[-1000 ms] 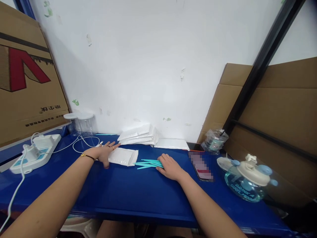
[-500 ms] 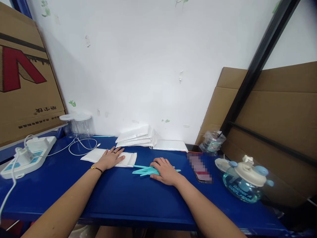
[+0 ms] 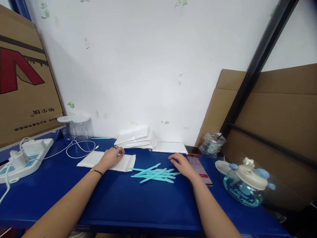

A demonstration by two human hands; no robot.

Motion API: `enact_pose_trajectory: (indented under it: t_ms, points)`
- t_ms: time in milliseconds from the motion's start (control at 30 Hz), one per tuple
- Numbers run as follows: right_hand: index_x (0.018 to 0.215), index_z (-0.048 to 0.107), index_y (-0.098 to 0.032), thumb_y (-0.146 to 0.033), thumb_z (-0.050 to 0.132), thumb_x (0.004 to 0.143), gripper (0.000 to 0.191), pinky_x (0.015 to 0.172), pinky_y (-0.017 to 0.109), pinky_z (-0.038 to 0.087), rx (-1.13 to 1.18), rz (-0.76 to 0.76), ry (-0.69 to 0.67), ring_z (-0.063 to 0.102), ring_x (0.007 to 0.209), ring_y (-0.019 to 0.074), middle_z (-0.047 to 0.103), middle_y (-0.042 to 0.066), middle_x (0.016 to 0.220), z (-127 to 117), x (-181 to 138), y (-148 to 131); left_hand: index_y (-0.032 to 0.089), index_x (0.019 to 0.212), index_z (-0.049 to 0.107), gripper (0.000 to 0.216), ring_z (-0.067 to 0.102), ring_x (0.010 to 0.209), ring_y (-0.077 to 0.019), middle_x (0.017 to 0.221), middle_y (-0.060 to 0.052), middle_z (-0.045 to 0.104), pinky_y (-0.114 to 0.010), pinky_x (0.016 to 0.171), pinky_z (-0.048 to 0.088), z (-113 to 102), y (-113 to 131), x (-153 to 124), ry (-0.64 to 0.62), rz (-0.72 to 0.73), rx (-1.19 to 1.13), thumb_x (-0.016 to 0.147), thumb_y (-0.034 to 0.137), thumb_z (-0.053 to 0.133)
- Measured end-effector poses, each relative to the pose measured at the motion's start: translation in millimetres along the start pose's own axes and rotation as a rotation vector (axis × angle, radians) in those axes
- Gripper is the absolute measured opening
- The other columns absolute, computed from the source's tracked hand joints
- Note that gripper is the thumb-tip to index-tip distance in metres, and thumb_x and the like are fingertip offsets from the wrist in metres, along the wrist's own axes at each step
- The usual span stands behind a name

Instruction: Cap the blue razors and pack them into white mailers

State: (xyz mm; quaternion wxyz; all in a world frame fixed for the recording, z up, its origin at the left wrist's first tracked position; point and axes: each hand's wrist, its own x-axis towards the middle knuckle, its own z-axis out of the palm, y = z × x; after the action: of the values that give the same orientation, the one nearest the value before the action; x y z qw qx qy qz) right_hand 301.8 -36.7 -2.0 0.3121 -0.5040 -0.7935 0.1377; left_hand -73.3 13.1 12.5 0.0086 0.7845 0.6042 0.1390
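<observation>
My left hand (image 3: pixel 112 158) rests on a flat white packet (image 3: pixel 92 160) on the blue table. Its fingers are slightly bent over the packet's right half and do not appear to grip it. Right of the packet lies a loose, crisscrossed pile of thin turquoise plastic sticks (image 3: pixel 155 175), flat and wider at one end. One stick touches or reaches the packet's edge. My right hand (image 3: pixel 182 164) is just right of the pile, beside the phone, with fingers apart and nothing held.
Stacked white packets (image 3: pixel 136 138) and a flat white piece (image 3: pixel 169 147) lie by the wall. A phone (image 3: pixel 201 170) and a blue-tinted water bottle (image 3: pixel 244 185) are at right. Clear lidded jars (image 3: pixel 83 129), a white cable (image 3: pixel 68 153) and a power strip (image 3: pixel 32 162) are at left.
My right hand has lifted off the turquoise sticks and moved right, leaving them spread out and uncovered. My left hand has stayed on the packet, its fingers now more bent.
</observation>
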Motion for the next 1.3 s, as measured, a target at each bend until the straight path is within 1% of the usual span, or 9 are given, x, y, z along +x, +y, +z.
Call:
enact_pose_trajectory:
  t_ms: [100, 200, 333, 500, 667, 867, 1000, 1167, 1300]
  points:
    - [0.097, 0.063, -0.024, -0.026, 0.047, 0.086, 0.020, 0.082, 0.033, 0.042, -0.015, 0.005, -0.032, 0.053, 0.095, 0.0198, 0.060, 0.005, 0.099, 6.0, 0.5, 0.9, 0.023, 0.091, 0.060, 0.028, 0.058, 0.080, -0.0161, 0.086, -0.001, 0.062, -0.025, 0.070, 0.042, 2.4, 39.5, -0.1, -0.127, 0.183, -0.201, 0.082, 0.041, 0.041]
    - [0.098, 0.063, -0.026, -0.026, 0.049, 0.085, 0.019, 0.084, 0.033, 0.040, -0.058, -0.022, -0.070, 0.053, 0.095, 0.0191, 0.060, 0.003, 0.099, 16.4, 1.4, -7.8, 0.024, 0.087, 0.061, 0.035, 0.058, 0.073, -0.0162, 0.083, 0.000, 0.063, -0.025, 0.062, 0.041, 11.1, 82.4, -2.1, -0.269, 0.315, -0.218, 0.078, 0.054, 0.045]
    - [0.102, 0.064, -0.027, -0.028, 0.052, 0.085, 0.020, 0.084, 0.034, 0.039, -0.092, -0.029, -0.094, 0.052, 0.094, 0.0196, 0.060, 0.004, 0.099, 23.4, 3.7, -12.6, 0.023, 0.081, 0.060, 0.024, 0.058, 0.074, -0.0168, 0.083, 0.000, 0.064, -0.025, 0.058, 0.040, 23.3, 113.2, 3.8, -0.297, 0.298, -0.151, 0.071, 0.045, 0.056]
    - [0.098, 0.066, -0.025, -0.029, 0.055, 0.083, 0.019, 0.078, 0.031, 0.040, -0.071, -0.029, -0.087, 0.054, 0.088, 0.0189, 0.062, 0.004, 0.089, 25.4, 8.1, -11.0, 0.021, 0.082, 0.061, 0.025, 0.058, 0.071, -0.0152, 0.080, 0.000, 0.064, -0.023, 0.059, 0.041, 30.1, 114.6, 24.0, -0.372, 0.287, -0.281, 0.071, 0.044, 0.057]
    - [0.082, 0.067, -0.021, -0.027, 0.051, 0.085, 0.018, 0.064, 0.025, 0.041, 0.018, 0.012, -0.074, 0.055, 0.072, 0.0147, 0.061, 0.002, 0.079, 28.5, 12.9, -3.0, 0.021, 0.080, 0.063, 0.021, 0.058, 0.082, -0.0160, 0.086, 0.000, 0.065, -0.023, 0.068, 0.042, 35.9, 114.1, 32.6, -0.225, 0.281, -0.385, 0.074, 0.039, 0.055]
    - [0.079, 0.068, -0.019, -0.026, 0.052, 0.082, 0.018, 0.067, 0.026, 0.041, -0.015, 0.115, 0.072, 0.056, 0.073, 0.0159, 0.062, 0.004, 0.080, 24.0, 16.1, 24.5, 0.026, 0.085, 0.064, 0.017, 0.058, 0.088, -0.0175, 0.087, 0.002, 0.066, -0.025, 0.072, 0.039, 38.0, 101.9, 39.4, -0.095, 0.173, -0.307, 0.076, 0.037, 0.055]
    - [0.085, 0.070, -0.022, -0.030, 0.056, 0.081, 0.017, 0.071, 0.029, 0.042, -0.048, 0.115, 0.082, 0.056, 0.079, 0.0187, 0.062, 0.005, 0.082, 23.1, 16.1, 24.0, 0.028, 0.098, 0.061, 0.033, 0.054, 0.096, -0.0209, 0.098, -0.001, 0.062, -0.029, 0.078, 0.037, 32.5, 93.0, 36.3, -0.021, 0.160, -0.204, 0.070, 0.044, 0.062]
    - [0.083, 0.069, -0.023, -0.031, 0.054, 0.083, 0.017, 0.073, 0.029, 0.041, -0.005, 0.081, 0.091, 0.054, 0.086, 0.0193, 0.061, 0.005, 0.087, 24.8, 15.2, 5.9, 0.027, 0.076, 0.066, 0.018, 0.054, 0.088, -0.0192, 0.085, 0.001, 0.061, -0.028, 0.075, 0.036, 25.1, 90.9, 25.5, -0.182, 0.289, -0.128, 0.069, 0.043, 0.062]
    - [0.086, 0.069, -0.026, -0.035, 0.057, 0.082, 0.016, 0.073, 0.030, 0.039, 0.009, 0.029, 0.010, 0.052, 0.085, 0.0188, 0.059, 0.003, 0.086, 31.4, 15.6, -7.4, 0.025, 0.073, 0.066, 0.013, 0.053, 0.086, -0.0183, 0.081, 0.000, 0.061, -0.027, 0.071, 0.035, 29.3, 103.4, 23.2, -0.168, 0.305, -0.166, 0.074, 0.035, 0.057]
